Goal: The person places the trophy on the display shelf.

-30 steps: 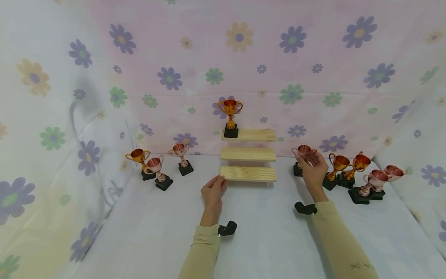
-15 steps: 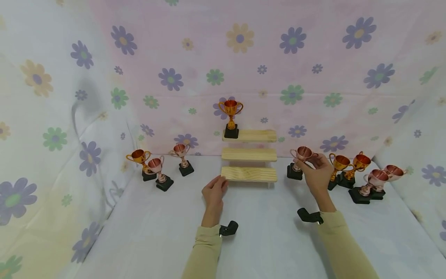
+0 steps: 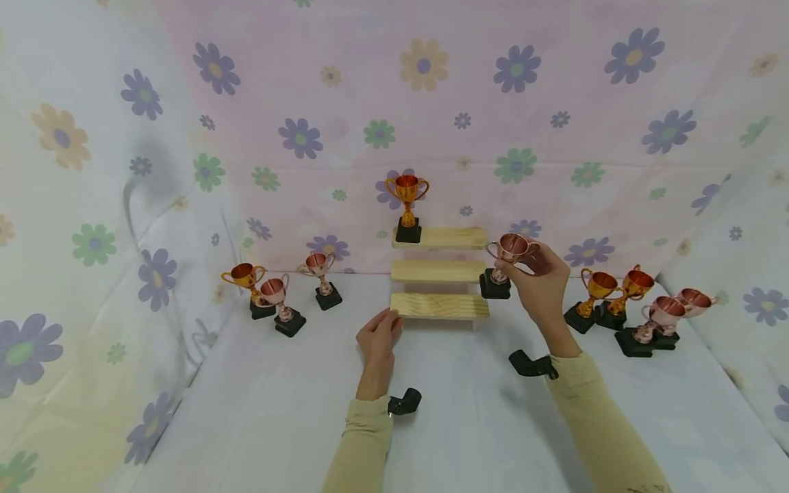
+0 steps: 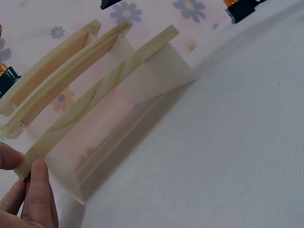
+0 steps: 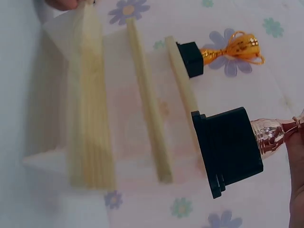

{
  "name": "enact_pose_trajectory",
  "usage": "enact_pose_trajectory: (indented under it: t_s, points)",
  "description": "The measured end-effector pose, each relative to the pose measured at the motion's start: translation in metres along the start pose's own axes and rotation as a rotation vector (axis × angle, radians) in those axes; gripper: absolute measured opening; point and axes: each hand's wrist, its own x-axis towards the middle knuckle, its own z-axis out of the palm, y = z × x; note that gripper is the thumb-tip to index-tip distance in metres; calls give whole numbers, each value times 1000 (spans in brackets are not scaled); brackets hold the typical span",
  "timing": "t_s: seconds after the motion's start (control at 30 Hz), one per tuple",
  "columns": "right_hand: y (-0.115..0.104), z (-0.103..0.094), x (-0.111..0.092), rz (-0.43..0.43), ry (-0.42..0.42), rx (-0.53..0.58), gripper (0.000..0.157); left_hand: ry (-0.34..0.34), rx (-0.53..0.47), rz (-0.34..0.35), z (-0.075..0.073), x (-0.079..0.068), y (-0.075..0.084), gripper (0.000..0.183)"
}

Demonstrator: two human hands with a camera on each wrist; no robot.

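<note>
A three-step wooden display stand (image 3: 440, 306) stands at the back middle of the white table. My left hand (image 3: 377, 349) pinches the left end of its lowest board, thumb above and fingers below in the left wrist view. In my right hand (image 3: 542, 284) is a rose-gold trophy cup (image 3: 513, 248) with a black base (image 5: 230, 147), gripped by its stem and held upright at the right end of the stand. A gold trophy cup (image 3: 407, 192) stands on the left end of the top board (image 3: 453, 238).
Left of the stand are a gold trophy (image 3: 245, 277) and two rose-gold trophies (image 3: 319, 270). Right of my right hand stand two gold trophies (image 3: 596, 287) and two rose-gold ones (image 3: 667, 315), close together. Flowered cloth (image 3: 345, 82) hangs behind and at both sides.
My right hand has lifted the rose-gold trophy and carried it left, from the table to beside the stand. My left hand has stayed on the lowest board.
</note>
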Motion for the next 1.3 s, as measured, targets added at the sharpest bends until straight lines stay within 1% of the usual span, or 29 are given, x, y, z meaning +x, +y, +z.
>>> enact_pose_trajectory:
  t_s: [0.17, 0.33, 0.47, 0.57, 0.7, 0.8, 0.93, 1.03, 1.23, 1.3]
  points:
    - [-6, 28, 22, -16, -33, 83, 38, -5, -4, -5, 0, 1, 1, 30]
    - [-7, 57, 46, 6, -53, 97, 33, -9, -2, -9, -1, 1, 0, 30]
    - [-18, 78, 61, 37, -74, 117, 29, -7, -2, -6, -1, 2, -1, 28]
    - [-24, 89, 68, 44, -89, 106, 27, -4, -12, 0, -1, 3, -2, 27]
    - [-16, 98, 76, 48, -107, 71, 28, 2, -23, 2, 0, 4, -3, 27]
    - [1, 103, 83, 73, -111, 68, 28, 1, -20, -7, -1, 4, -2, 28]
    - [22, 108, 87, 116, -101, 101, 28, 0, -11, -10, -1, 5, -2, 29]
    - [20, 110, 87, 135, -109, 135, 27, 7, -4, -8, -2, 6, -4, 29]
    - [-1, 110, 87, 144, -140, 127, 25, 7, 8, -15, -2, 5, -3, 29]
    - [1, 112, 88, 146, -136, 134, 25, 6, 7, -12, -1, 4, -3, 29]
